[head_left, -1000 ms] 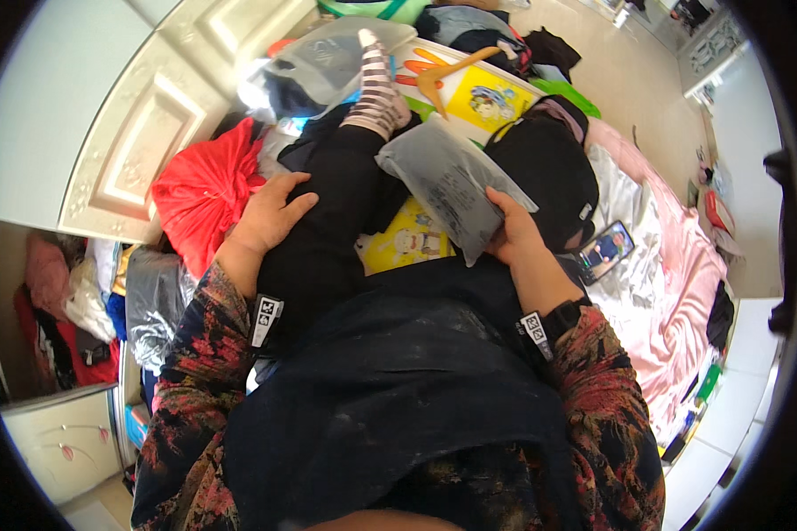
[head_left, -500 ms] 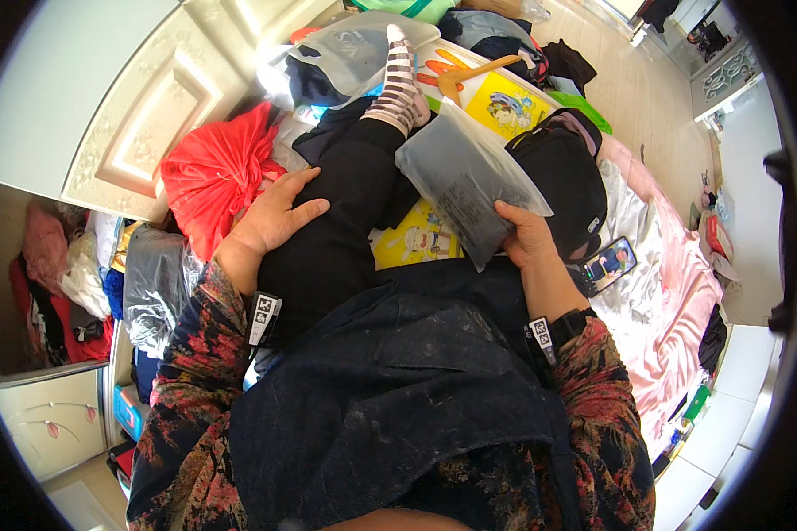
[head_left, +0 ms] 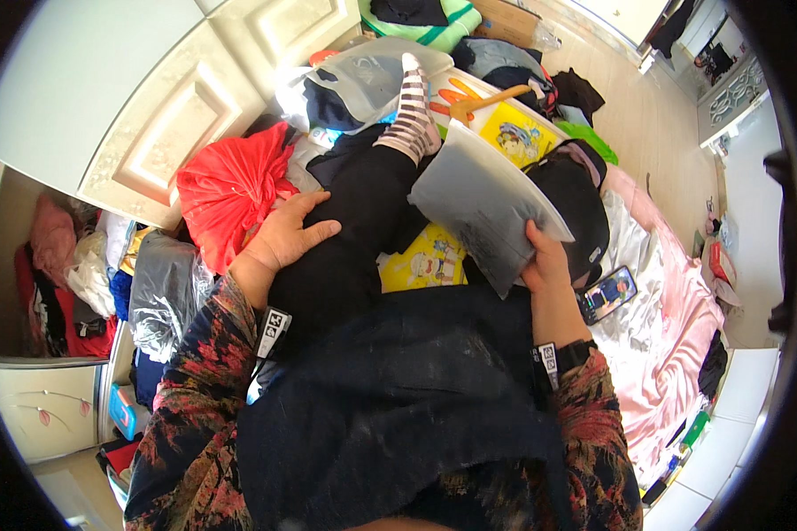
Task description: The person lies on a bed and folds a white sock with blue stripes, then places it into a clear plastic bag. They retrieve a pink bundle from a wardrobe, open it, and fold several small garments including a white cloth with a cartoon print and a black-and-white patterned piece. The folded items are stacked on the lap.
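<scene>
Nearest, below both hands, dark cloth (head_left: 398, 389) covers the lap. The left hand (head_left: 283, 237) grips nothing: it lies flat, thumb apart, on a black trouser leg (head_left: 363, 199), which seems to give that arm a place to rest. The right hand (head_left: 547, 258) grasps the pouch (head_left: 487, 203), a frosted one with something dark inside, by its lower right edge; the thumb lies on top and the other fingers are mostly out of sight, presumably bearing the weight from beneath. The pouch reaches up and left from the right hand, broad face toward the wearer, probably because a grip at one edge leaves most of that face uncovered. Just left of the right hand, partly under the pouch, is a yellow print (head_left: 429, 263); beside the hand to the right, a phone (head_left: 608, 295) lies screen up, and farther right spreads a pink sheet (head_left: 682, 319). A red bag (head_left: 230, 190) sits just beyond the left hand, its neck gathered, likely to keep its contents in. Beyond the right hand, behind the pouch, is a black bag (head_left: 584, 217). Farther off, ahead of both hands, come a striped sock (head_left: 410, 119) on the foot, a clear bag (head_left: 381, 75) and a hanger (head_left: 478, 103).
</scene>
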The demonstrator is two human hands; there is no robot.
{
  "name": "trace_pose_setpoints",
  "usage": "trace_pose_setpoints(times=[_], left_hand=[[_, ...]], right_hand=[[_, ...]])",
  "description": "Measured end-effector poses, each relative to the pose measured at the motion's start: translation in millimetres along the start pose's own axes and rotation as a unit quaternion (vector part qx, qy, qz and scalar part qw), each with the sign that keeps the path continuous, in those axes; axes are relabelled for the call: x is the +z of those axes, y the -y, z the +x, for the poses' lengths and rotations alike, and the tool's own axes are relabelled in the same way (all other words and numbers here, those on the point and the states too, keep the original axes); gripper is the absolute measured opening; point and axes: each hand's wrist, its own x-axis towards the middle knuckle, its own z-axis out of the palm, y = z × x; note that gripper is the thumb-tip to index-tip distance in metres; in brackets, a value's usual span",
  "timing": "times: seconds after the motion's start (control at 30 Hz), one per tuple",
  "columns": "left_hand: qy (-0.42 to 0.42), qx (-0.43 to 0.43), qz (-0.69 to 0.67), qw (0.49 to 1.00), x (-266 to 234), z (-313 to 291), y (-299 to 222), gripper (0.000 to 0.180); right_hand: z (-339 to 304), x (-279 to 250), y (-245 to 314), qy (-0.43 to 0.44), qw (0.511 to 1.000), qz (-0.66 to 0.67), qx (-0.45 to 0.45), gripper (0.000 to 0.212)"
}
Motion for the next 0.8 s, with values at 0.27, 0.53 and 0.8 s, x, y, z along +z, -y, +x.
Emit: trace_pose_setpoints(times=[0.27,0.53,0.8], left_hand=[[0.059,0.108,-0.358,0.925,24,1,-42,0.095],[0.142,-0.022,-0.295,0.944,42,-5,-73,0.099],[0.074,0.014,-0.308,0.948,55,-1,-64,0.076]], right_hand=[[-24,-9,10,0.119,0.992,0.032,0.018,0.064],[-22,0,-14,0.111,0.986,-0.076,0.098,0.064],[-8,-39,-18,0.189,0.967,-0.068,0.158,0.078]])
